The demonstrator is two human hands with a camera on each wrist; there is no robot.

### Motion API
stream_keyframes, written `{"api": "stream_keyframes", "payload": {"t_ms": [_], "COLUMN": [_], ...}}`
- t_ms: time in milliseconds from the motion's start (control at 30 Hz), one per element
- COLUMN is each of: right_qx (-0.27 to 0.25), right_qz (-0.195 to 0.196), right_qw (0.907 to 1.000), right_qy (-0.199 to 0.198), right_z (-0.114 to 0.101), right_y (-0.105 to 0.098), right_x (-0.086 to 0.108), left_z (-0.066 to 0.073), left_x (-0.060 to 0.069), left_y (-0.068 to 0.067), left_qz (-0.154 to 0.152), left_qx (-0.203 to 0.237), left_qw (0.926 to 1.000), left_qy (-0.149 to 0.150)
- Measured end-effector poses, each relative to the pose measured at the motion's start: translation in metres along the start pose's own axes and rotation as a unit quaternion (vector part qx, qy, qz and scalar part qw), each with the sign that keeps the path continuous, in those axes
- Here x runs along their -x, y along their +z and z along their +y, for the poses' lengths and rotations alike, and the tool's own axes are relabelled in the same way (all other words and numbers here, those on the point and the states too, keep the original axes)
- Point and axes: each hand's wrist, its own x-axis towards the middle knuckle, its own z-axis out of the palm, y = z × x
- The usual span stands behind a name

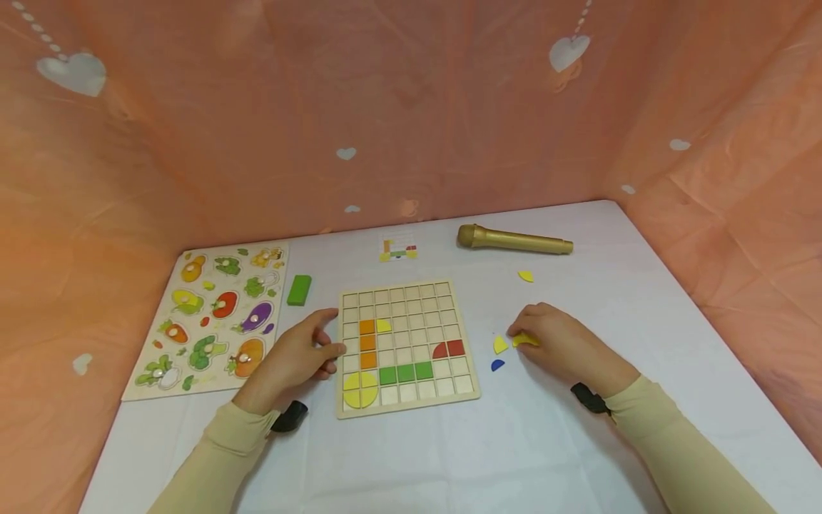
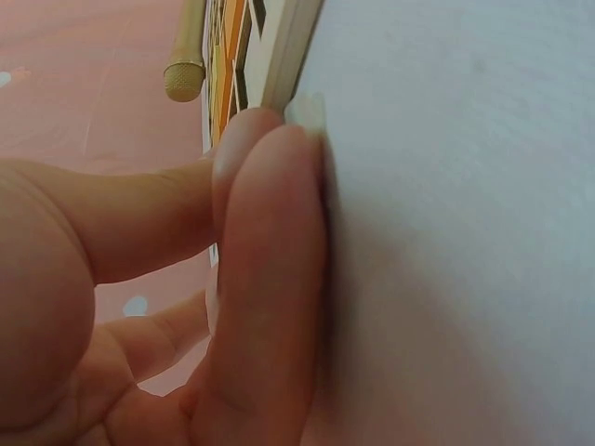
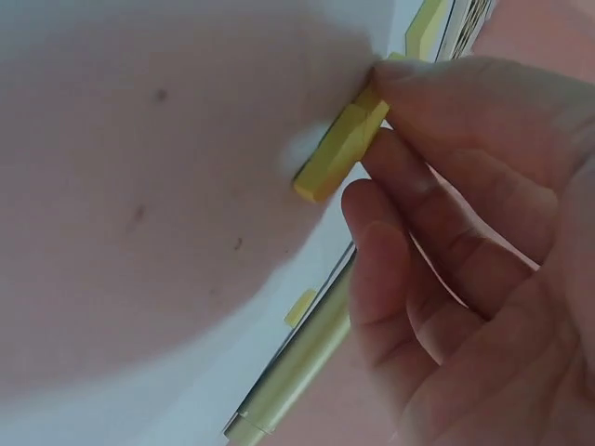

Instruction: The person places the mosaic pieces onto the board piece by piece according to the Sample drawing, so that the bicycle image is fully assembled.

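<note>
My left hand (image 1: pixel 298 350) rests against the left edge of a wooden grid board (image 1: pixel 404 303), its thumb touching the rim. In the left wrist view the fingertips meet the board's side. My right hand (image 1: pixel 561 343) is at the right of the board, low over the table, pinching a yellow piece (image 3: pixel 342 151) between thumb and finger; whether it is one piece or two touching, I cannot tell. Beside that hand lie a yellow quarter-circle (image 1: pixel 500 345) and a blue piece (image 1: pixel 497 365). Orange, green, red and yellow pieces sit in the board's cells.
A vegetable peg puzzle (image 1: pixel 218 314) lies at the left, with a green block (image 1: pixel 299 290) beside it. Behind the board is a small pattern card (image 1: pixel 398 246). A gold microphone (image 1: pixel 514 239) and another yellow piece (image 1: pixel 526 276) lie at the back right. Pink curtains surround the table.
</note>
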Motion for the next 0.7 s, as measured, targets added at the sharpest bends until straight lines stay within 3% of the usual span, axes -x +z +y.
{"api": "stream_keyframes", "payload": {"t_ms": [467,700], "right_qx": [0.022,0.007], "right_qz": [0.005,0.029], "right_qw": [0.9998,0.9979], "right_qy": [-0.002,-0.057], "right_z": [0.003,-0.012], "right_y": [-0.004,-0.005], "right_x": [0.002,-0.005], "left_z": [-0.001,-0.002], "left_x": [-0.001,-0.001], "left_y": [0.0,0.0], "left_qz": [-0.001,-0.001], "left_qx": [0.011,0.004], "left_qw": [0.9999,1.0], "left_qy": [0.0,0.002]}}
